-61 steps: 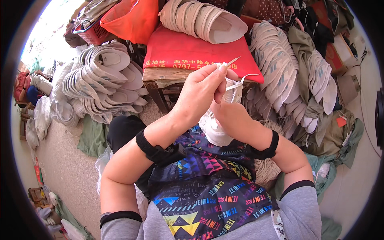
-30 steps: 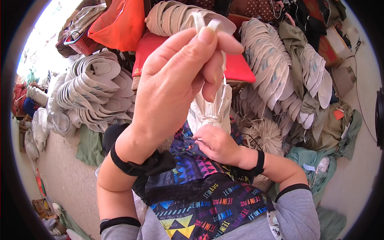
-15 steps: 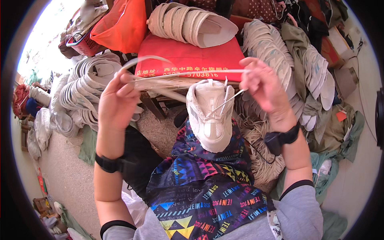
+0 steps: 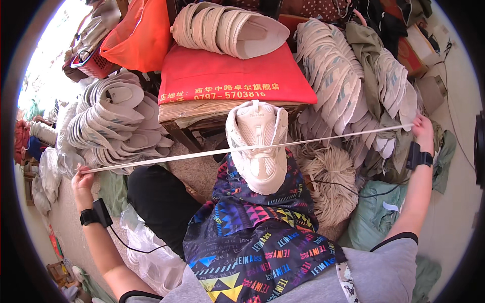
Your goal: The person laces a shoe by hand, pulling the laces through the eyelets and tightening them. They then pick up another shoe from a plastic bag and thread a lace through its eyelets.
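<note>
A cream shoe upper rests toe toward me on the patterned cloth over my lap, its heel end close to the wooden stool. Across its front runs a long white shoelace, pulled straight out to both sides and appearing to pass through the lowest eyelets. Far out to the left, my left hand pinches one end of the lace. My right hand is closed on the other end, higher up at the far right. Both arms are spread wide.
A red cloth covers the stool, with nested shoe uppers on top. Stacked uppers lie at left, more hanging uppers at right. A bundle of laces lies beside my lap, near a green bag.
My hands have moved apart, the left outward and down, the right outward and down. The loose, looping lace is now drawn taut across the shoe upper.
</note>
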`<control>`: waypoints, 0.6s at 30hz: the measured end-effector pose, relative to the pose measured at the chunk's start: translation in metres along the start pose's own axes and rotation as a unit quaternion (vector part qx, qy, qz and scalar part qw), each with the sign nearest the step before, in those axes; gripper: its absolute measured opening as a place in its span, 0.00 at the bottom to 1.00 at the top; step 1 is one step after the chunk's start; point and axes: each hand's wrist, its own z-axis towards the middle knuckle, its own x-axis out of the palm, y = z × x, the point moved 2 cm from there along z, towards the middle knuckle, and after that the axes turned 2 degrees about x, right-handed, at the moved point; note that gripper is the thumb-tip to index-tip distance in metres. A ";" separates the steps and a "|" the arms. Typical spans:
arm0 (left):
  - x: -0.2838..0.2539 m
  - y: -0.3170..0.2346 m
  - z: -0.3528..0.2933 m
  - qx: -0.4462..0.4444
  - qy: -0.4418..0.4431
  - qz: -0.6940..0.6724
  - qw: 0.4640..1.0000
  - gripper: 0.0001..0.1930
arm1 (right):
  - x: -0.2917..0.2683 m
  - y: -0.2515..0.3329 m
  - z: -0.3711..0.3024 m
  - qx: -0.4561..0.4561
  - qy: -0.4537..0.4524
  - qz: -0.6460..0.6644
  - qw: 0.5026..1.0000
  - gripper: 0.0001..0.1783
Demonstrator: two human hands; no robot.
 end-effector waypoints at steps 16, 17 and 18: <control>0.187 0.235 -0.263 -0.295 0.414 0.174 0.843 0.20 | 0.190 -0.239 -0.274 0.076 0.384 -0.228 0.892 0.16; 0.192 0.249 -0.278 -0.337 0.406 0.154 0.835 0.19 | 0.202 -0.253 -0.292 0.074 0.396 -0.249 0.881 0.14; 0.195 0.262 -0.288 -0.379 0.399 0.134 0.825 0.18 | 0.210 -0.263 -0.306 0.071 0.408 -0.270 0.869 0.12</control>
